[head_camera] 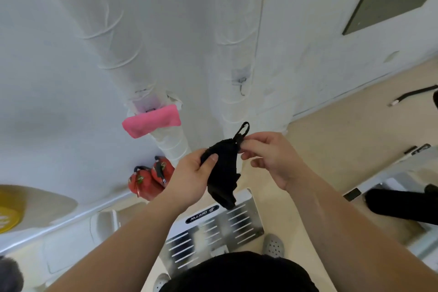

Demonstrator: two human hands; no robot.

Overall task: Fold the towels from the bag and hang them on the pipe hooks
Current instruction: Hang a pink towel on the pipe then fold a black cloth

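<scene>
Your black shirt (pixel 237 272) fills the bottom edge of the view, and both bare forearms reach up from it toward the wrapped white pipe (pixel 234 31), which is the one to work from. You hold the black towel (pixel 222 173) just below that pipe, clear of it. Your left hand (pixel 192 178) grips the bunched body, thumb pressed across the front, so the folds stay gathered. Your right hand (pixel 270 159) pinches the top corner between thumb and forefinger at the root of the hanging loop (pixel 244 129), other fingers loosely curled. That leaves the loop standing free and open, probably so it can slip over a hook. The small metal hook (pixel 241 85) sits on the pipe above the loop and looks bare, though it is small and hard to read. To the left of the pipe a pink towel (pixel 151 123) already hangs folded from its neighbour pipe (pixel 118 50), so this black one looks like the next to go up. Two red bags (pixel 149 180) lie on the floor down-left of the pipe's base, and a slotted metal plate (pixel 213 232) lies below it, under the towel.
</scene>
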